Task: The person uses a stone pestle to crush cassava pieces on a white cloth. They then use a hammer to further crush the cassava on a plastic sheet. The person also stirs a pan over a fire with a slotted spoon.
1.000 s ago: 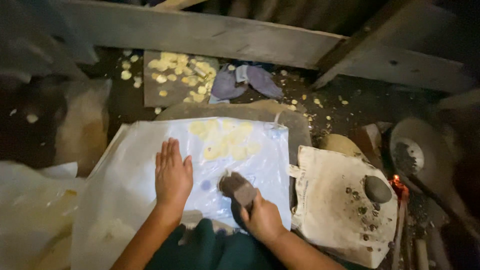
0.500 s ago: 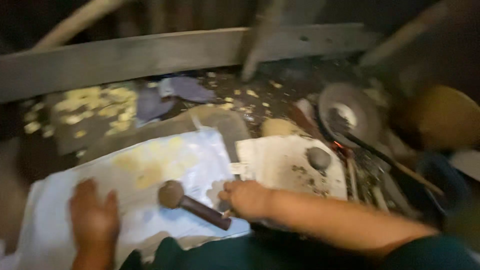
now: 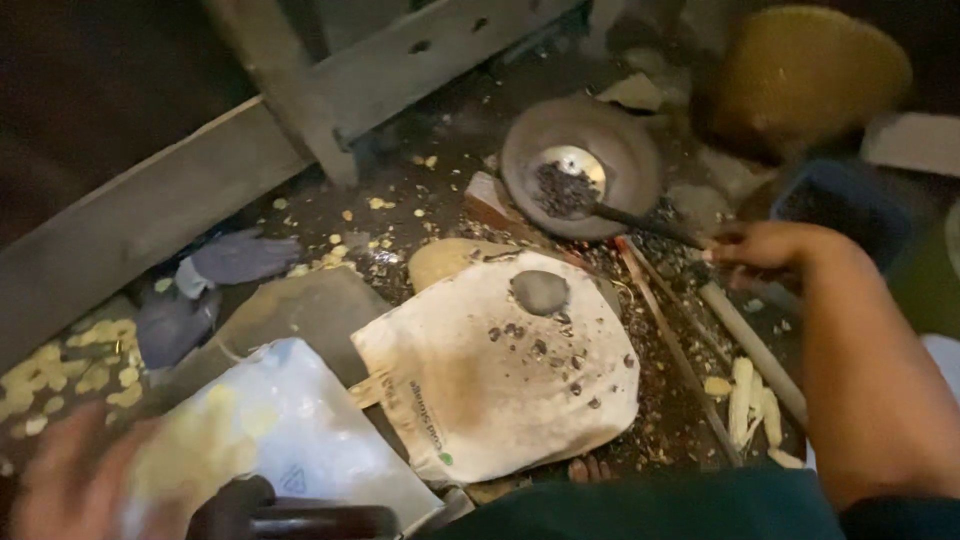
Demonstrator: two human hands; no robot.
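My right hand (image 3: 775, 250) reaches far right, and its fingers close on the end of a dark ladle handle (image 3: 650, 222). The ladle's bowl sits among dark roasted bits in a round metal pan (image 3: 625, 140). At the lower left my left hand (image 3: 65, 485) is blurred and lies flat and open on a white plastic sheet (image 3: 300, 420) strewn with yellow crushed bits. A dark mallet (image 3: 290, 518) lies by the sheet's near edge, with neither hand on it.
A dirty white sack (image 3: 500, 385) with a grey stone (image 3: 540, 291) and dark kernels lies in the middle. Around it are wooden beams (image 3: 150, 215), corn cobs (image 3: 745, 400), sticks (image 3: 750, 345), a yellow basket (image 3: 810, 65), grey cloth (image 3: 235, 258) and scattered yellow kernels (image 3: 60, 370).
My right hand let go of the mallet and stretched right to the ladle in the pan. The view swung right. The mallet now lies on the sheet, and my left hand stays there.
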